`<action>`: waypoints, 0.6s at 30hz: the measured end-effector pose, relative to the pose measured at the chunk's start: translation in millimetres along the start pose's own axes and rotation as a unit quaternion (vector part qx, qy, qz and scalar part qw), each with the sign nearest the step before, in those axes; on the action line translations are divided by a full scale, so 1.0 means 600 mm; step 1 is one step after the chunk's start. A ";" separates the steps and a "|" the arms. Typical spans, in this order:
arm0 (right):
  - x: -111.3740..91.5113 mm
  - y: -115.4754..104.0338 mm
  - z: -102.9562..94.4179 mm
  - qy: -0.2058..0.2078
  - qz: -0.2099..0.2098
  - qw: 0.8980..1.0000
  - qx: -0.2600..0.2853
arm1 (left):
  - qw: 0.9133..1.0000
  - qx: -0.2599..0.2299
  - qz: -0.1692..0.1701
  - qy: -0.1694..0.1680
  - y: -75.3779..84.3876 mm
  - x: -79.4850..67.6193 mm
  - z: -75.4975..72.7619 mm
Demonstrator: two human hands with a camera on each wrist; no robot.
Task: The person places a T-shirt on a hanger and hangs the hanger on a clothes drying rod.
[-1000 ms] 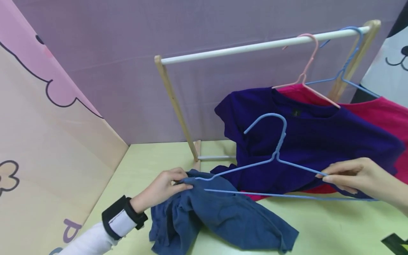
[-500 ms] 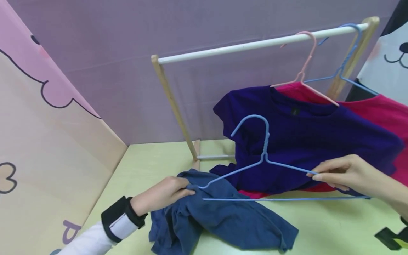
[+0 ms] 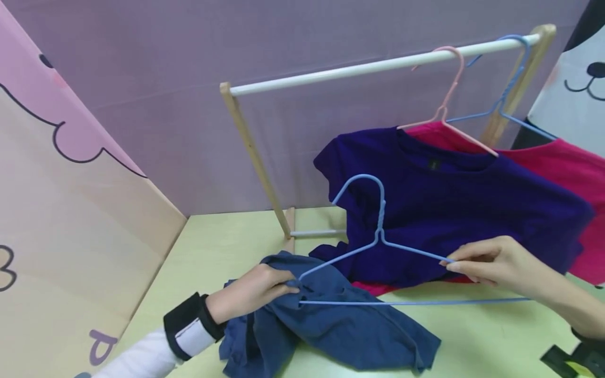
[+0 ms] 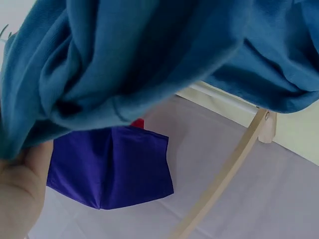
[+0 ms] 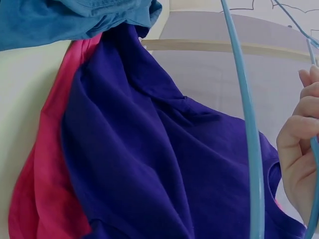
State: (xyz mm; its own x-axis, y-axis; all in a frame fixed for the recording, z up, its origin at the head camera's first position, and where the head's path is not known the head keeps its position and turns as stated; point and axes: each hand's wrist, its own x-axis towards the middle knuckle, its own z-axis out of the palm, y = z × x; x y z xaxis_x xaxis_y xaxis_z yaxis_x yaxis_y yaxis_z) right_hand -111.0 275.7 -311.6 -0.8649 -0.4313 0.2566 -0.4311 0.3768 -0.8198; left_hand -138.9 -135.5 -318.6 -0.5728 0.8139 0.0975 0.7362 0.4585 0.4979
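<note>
In the head view my right hand (image 3: 487,262) pinches the right shoulder of a blue wire hanger (image 3: 381,220), whose hook points up. The hanger's left end is tucked into a dark blue garment (image 3: 350,331) that lies crumpled on the table. My left hand (image 3: 262,289) pinches the garment's upper edge beside that end. In the left wrist view the blue fabric (image 4: 149,55) drapes across the top, with part of the hand (image 4: 22,194) at the left edge. The hanger's long lower bar (image 5: 244,109) crosses the right wrist view, the hand (image 5: 299,144) at its right.
A rack with a white rail (image 3: 331,76) and wooden legs (image 3: 255,157) stands behind. A purple T-shirt (image 3: 425,210) hangs there on a pink hanger (image 3: 456,79), and a pink-red shirt (image 3: 567,173) on another blue hanger (image 3: 512,84). The tabletop (image 3: 212,236) is pale yellow-green.
My right hand has moved the blue hanger left and slightly down, its left end now going into the garment. My left hand has shifted a little right and down, still gripping the fabric.
</note>
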 end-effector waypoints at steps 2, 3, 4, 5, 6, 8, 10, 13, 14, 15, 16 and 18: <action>0.001 -0.002 0.000 0.004 -0.005 1.000 0.000 | 1.000 -0.003 0.008 -0.001 0.001 0.003 0.001; 0.002 -0.003 0.001 0.008 -0.007 1.000 -0.003 | 1.000 -0.006 0.009 -0.002 0.002 0.004 0.002; 0.003 -0.004 0.001 0.010 -0.009 1.000 -0.004 | 1.000 -0.008 0.009 -0.002 0.003 0.006 0.002; 0.004 -0.005 0.002 0.011 -0.012 1.000 -0.003 | 1.000 -0.008 0.009 0.000 0.003 0.008 0.002; 0.004 -0.007 0.003 0.014 -0.014 1.000 -0.004 | 1.000 -0.008 0.006 0.003 0.003 0.010 0.002; 0.006 -0.009 0.006 0.016 -0.022 1.000 -0.002 | 1.000 -0.009 0.000 0.017 0.002 0.013 0.001; 0.007 -0.012 0.010 0.013 -0.033 0.999 0.009 | 0.999 -0.007 -0.010 0.036 0.002 0.016 -0.001; 0.011 -0.016 0.019 0.005 -0.059 0.998 0.029 | 0.998 0.002 -0.020 0.065 0.001 0.021 -0.004; 0.012 -0.018 0.022 0.003 -0.062 0.998 0.032 | 0.997 0.004 -0.022 0.071 0.000 0.022 -0.005; 0.014 -0.019 0.025 0.000 -0.066 0.997 0.034 | 0.997 0.007 -0.023 0.076 0.000 0.023 -0.006; 0.016 -0.020 0.028 -0.003 -0.067 0.997 0.038 | 0.997 0.008 -0.023 0.079 0.000 0.024 -0.006; 0.020 -0.019 0.033 -0.008 -0.082 0.996 0.045 | 0.996 0.006 -0.020 0.085 0.000 0.024 -0.005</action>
State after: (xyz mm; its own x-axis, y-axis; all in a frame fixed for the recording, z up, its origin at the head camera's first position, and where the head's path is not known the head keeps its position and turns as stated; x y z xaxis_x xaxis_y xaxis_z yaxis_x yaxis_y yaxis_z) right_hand -111.3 250.0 -309.4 -0.7801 -0.4938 0.3843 -0.5413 0.2245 -0.8103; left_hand -148.3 -124.9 -314.4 -0.6536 0.7233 0.2227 0.7153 0.4942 0.4941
